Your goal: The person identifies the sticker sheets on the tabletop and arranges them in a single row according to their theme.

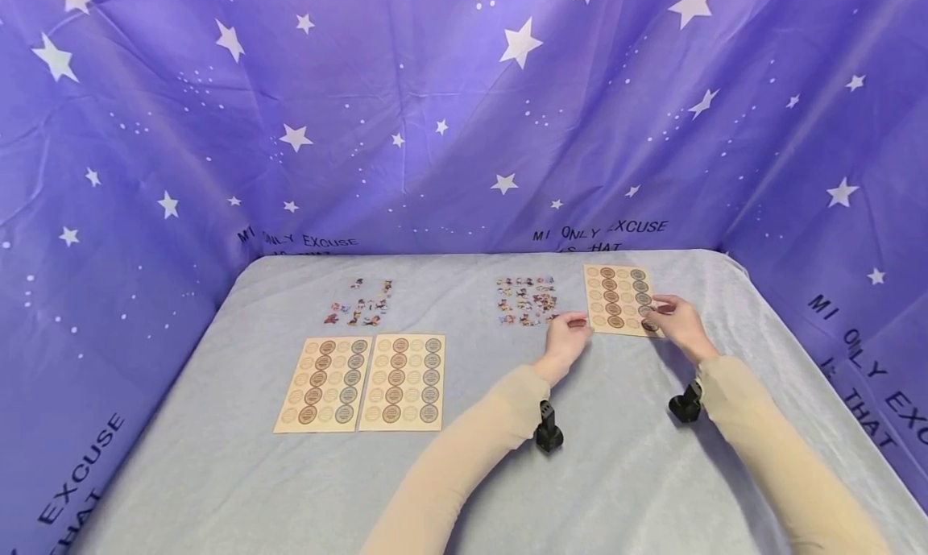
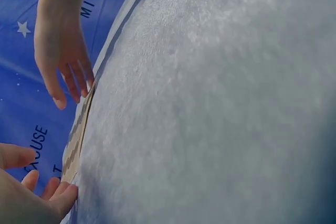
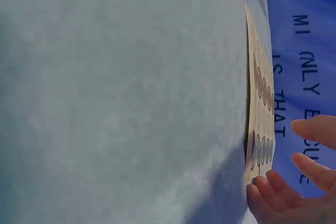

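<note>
Sheet in play: the tan sheet of round labels (image 1: 623,297) sits at the far right of the table (image 1: 217,474), near the back edge, printed side up. Can't tell if its near edge is a bit off the cloth.
Step right now: my read is it's getting placed or straightened, one hand per side.
Left hand: (image 1: 567,345) at the near left corner, fingertips seemingly just touching the edge. Thumb stands well apart from the fingers in its own wrist view, so no pinch that I can see.
Right hand: (image 1: 684,328) over on the right side, near the lower corner. Fingers fairly loose and spread, a few tips apparently on the edge, thumb off it. Again, no real grip showing.
Next move, imo: a light nudge from both sides to square it up, then fingers away without dragging a corner. If it needs lifting, thumbs have to come in first.
Other tan sheets: left one (image 1: 316,386) and its neighbour (image 1: 402,383) lie side by side, front left of the clear ones.
Clear sticker sheets: one with fewer little figures (image 1: 360,304) behind that pair, a fuller one (image 1: 528,300) just left of the sheet being handled.
Possible snag: fuzzy cloth might catch thin paper, so gentle does it.
</note>
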Motion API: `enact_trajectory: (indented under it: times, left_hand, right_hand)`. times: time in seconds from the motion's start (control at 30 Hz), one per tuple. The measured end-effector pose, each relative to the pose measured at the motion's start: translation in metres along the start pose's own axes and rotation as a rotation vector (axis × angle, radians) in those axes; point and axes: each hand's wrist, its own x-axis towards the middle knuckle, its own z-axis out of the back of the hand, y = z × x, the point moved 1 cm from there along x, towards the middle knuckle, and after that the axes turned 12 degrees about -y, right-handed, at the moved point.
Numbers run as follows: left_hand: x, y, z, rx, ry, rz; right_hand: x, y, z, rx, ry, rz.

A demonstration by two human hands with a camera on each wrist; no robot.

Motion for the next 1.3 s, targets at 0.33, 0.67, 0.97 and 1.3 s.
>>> enact_trajectory:
  times: [0.33,0.67,0.97,1.3]
  left_hand:
    - [-0.038,-0.057,0.020,0.012,-0.046,0.064]
    - [0.002,-0.001,-0.017,0.115,-0.038,-0.006]
    - [0.053,0.074,-0.068,0.123,-0.075,-0.065]
    - [0.075,0.107,-0.087,-0.056,-0.121,0.077]
  right_hand:
    - [0.009,-0.004,-0.001,-0.012,0.058,-0.067]
    - [0.014,-0.008,0.000,-0.008,0.128,-0.122]
    - [0.016,-0.007,0.001,-0.026,0.137,-0.112]
    - [0.020,-0.018,-0.004,0.131,0.154,-0.176]
